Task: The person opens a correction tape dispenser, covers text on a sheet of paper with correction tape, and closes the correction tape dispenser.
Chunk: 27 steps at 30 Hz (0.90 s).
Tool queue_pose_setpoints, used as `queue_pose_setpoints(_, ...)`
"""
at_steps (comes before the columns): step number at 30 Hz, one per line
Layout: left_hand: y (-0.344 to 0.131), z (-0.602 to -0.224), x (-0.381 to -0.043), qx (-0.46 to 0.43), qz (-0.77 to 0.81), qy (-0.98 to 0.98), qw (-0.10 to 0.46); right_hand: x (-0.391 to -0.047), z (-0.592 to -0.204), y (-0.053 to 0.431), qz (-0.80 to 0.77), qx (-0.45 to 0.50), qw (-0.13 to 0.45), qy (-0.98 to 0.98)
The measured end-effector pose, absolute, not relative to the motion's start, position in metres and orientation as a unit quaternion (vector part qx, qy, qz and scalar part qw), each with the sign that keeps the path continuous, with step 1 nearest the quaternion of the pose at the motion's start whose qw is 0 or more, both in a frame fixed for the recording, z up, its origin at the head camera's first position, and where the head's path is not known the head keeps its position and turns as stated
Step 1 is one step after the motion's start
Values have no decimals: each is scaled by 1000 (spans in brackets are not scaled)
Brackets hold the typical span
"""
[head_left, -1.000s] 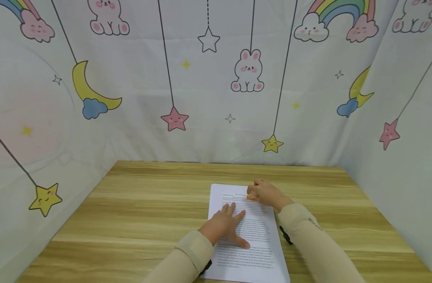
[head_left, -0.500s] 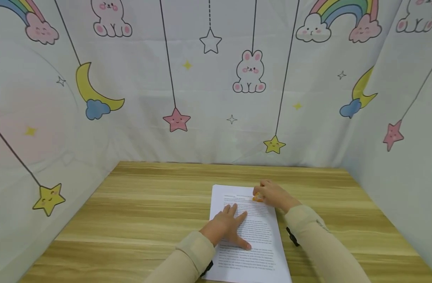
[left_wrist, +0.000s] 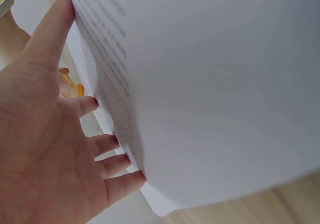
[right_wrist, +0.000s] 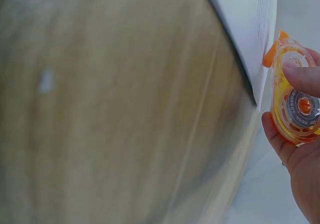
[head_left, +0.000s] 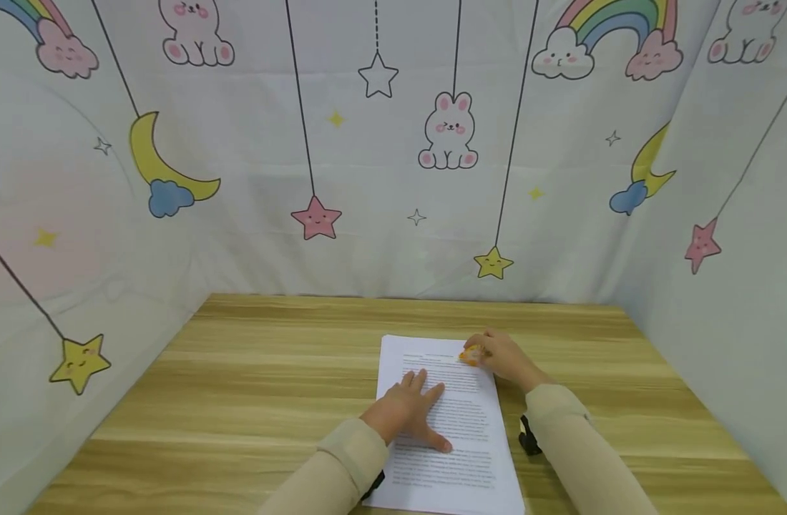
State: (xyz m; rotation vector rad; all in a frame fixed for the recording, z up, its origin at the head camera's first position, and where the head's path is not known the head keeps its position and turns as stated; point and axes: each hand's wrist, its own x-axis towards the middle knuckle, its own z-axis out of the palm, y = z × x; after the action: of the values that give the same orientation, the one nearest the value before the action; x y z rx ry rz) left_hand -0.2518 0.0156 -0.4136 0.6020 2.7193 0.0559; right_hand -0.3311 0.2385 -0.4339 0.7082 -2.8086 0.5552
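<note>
A stack of printed paper [head_left: 454, 486] lies on the wooden table, its text running across the top sheet. My left hand [head_left: 409, 411] rests on the sheet with fingers spread; in the left wrist view its fingertips [left_wrist: 131, 180] press on the paper. My right hand [head_left: 504, 356] is over the paper's upper right corner and holds an orange, see-through correction tape [right_wrist: 295, 102] between thumb and fingers. The tape's orange tip [right_wrist: 270, 54] points toward the page, close over the printed lines near the top.
The wooden table [head_left: 258, 386] spreads to both sides of the paper. A white cloth [head_left: 368, 157] with printed bunnies, stars and moons hangs behind the table and along both sides. Each wrist wears a beige cuff [head_left: 554, 400].
My right hand has moved right along the top lines with the correction tape, and the tape has turned and shows more of its side. My left hand stays on the paper.
</note>
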Motion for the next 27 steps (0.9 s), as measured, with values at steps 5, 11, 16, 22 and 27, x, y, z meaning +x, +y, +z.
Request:
queue_pose_setpoints(5, 16, -414, -254, 211, 23, 961, 177, -331, -436, 249, 198, 237, 114, -944)
queue_pose_setpoints(11, 18, -413, -254, 208, 22, 961, 180, -329, -430, 249, 193, 219, 102, -951)
queue_pose_setpoints(16, 19, -411, -254, 210, 27, 960, 186, -326, -426, 245, 166, 215, 101, -957)
queue_pose_setpoints(22, 17, -413, -252, 205, 33, 959, 192, -323, -431, 239, 137, 238, 103, -956)
queue_pose_setpoints(27, 17, -411, -251, 206, 36, 960, 187, -322, -431, 236, 134, 248, 107, -953)
